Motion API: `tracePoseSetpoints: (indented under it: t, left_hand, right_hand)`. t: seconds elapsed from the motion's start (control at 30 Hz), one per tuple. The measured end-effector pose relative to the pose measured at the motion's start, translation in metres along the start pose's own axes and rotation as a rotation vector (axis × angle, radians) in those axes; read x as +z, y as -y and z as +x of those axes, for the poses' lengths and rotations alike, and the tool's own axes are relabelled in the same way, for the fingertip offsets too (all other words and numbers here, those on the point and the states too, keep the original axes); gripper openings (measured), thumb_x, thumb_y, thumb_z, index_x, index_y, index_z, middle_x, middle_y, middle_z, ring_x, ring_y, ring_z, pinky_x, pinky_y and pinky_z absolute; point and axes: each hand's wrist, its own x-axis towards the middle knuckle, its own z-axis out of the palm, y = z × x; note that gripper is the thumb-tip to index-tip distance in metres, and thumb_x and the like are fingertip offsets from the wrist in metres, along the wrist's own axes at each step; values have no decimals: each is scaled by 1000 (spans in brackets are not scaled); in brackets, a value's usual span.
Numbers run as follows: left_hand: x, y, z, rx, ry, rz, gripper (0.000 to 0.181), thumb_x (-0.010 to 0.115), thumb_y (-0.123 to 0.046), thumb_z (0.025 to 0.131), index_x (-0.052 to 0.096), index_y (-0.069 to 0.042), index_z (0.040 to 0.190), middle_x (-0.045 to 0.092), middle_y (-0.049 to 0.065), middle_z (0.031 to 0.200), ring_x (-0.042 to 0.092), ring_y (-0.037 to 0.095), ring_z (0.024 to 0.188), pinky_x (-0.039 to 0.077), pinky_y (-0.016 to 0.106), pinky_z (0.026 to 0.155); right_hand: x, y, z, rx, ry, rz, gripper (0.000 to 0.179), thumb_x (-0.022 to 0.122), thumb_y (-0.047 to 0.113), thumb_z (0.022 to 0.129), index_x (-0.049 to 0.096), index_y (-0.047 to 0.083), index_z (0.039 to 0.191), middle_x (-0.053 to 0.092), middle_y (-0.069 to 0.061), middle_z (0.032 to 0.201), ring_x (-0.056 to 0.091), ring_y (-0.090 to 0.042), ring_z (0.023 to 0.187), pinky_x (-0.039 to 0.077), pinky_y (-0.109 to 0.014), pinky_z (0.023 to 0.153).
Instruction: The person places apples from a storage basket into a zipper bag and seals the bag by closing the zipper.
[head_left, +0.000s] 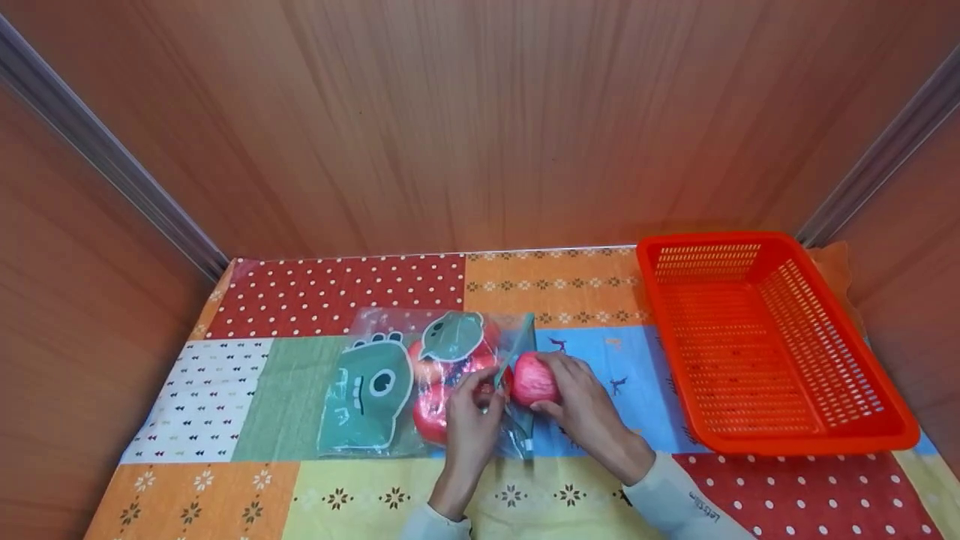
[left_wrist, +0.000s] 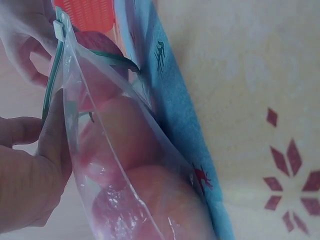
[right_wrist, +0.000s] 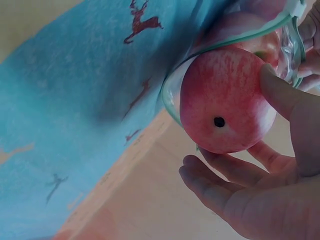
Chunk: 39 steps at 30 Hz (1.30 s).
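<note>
A red apple (head_left: 535, 380), streaked pink, sits between the thumb and fingers (right_wrist: 239, 169) of a right hand (head_left: 589, 409), its round black spot facing the wrist, at the open mouth of a clear plastic bag (head_left: 397, 405). The bag lies flat, one green-trimmed lip pinched by the fingers of the left hand (head_left: 474, 431), a white slider (left_wrist: 59, 30) at one end of the trim. Rounded red and peach-toned fruits (head_left: 431, 415) bunch inside, beneath and beyond the left fingers; farther left, a one-eyed green monster print (head_left: 364, 394) covers the bag's closed end.
</note>
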Motion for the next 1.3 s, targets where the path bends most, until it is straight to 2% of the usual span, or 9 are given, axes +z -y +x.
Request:
tracePoseSetpoints:
  t: [0.23,0.43,0.73,0.83,1.07,1.3]
  left_hand:
    - [1,-3,0,1,-7,19,35,74,5,92,72,-1,127,72,14,121,69,15,78,60,23,70]
    - [1,-2,0,11,-11,22,35,75,5,92,73,-1,127,71,14,122,70,15,81,61,23,73]
    - [3,-3,1,29,-21,38,34,76,2,92,74,-5,126,72,12,125,71,23,103,62,31,86]
    - [4,-3,2,27,-29,52,34,76,2,92,75,-6,125,73,11,124,71,21,101,62,31,86]
    - [5,-4,2,12,-20,40,37,75,4,92,74,-5,127,73,12,125,67,14,81,60,23,79]
    - [6,-5,1,7,-13,36,38,76,5,91,73,-4,129,71,12,128,69,18,94,62,28,83]
  right_hand:
    - [13,4,3,-49,-18,0,66,91,9,80,60,3,139,65,-20,135,59,-43,125,54,-60,101]
    - [19,6,5,-48,-22,13,67,89,7,82,58,3,141,64,-20,138,59,-42,126,53,-58,103]
    - [25,9,6,-47,-23,0,69,89,1,80,56,3,141,65,-19,136,60,-38,123,55,-54,102]
    - [27,10,7,-29,-9,13,70,89,1,82,55,4,143,63,-18,139,59,-37,125,55,-54,103]
    - [31,12,9,-1,7,17,71,87,0,83,54,2,145,62,-19,141,58,-38,130,54,-54,105]
    - [36,13,13,65,65,28,74,85,1,86,50,5,151,60,-19,143,56,-37,134,51,-54,109]
